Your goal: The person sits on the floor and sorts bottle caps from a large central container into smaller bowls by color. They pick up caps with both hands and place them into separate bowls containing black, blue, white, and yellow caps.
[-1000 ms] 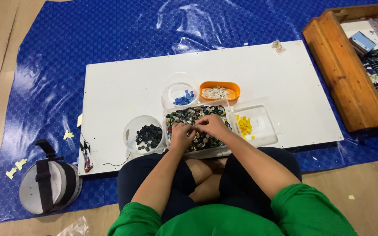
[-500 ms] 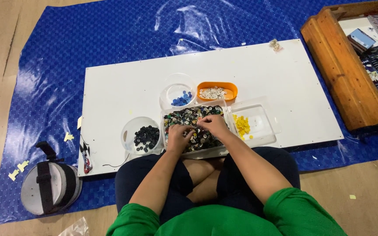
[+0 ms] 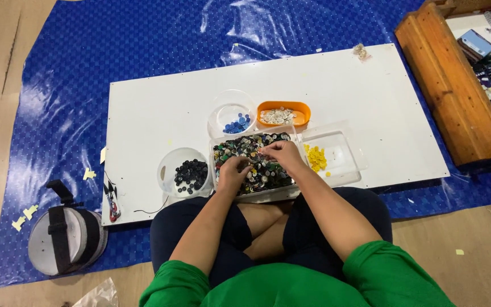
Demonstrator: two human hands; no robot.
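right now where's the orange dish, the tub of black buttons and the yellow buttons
orange dish (image 3: 302, 108), head view, on its right rim
tub of black buttons (image 3: 166, 170), head view, on its clear left wall
yellow buttons (image 3: 315, 158), head view, on the middle of the pile

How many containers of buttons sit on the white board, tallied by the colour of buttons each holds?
Mixed colours: 1, clear tub under both hands
Black: 1, round bowl
Blue: 1, round bowl
White: 1, orange dish
Yellow: 1, clear tray
Total: 5
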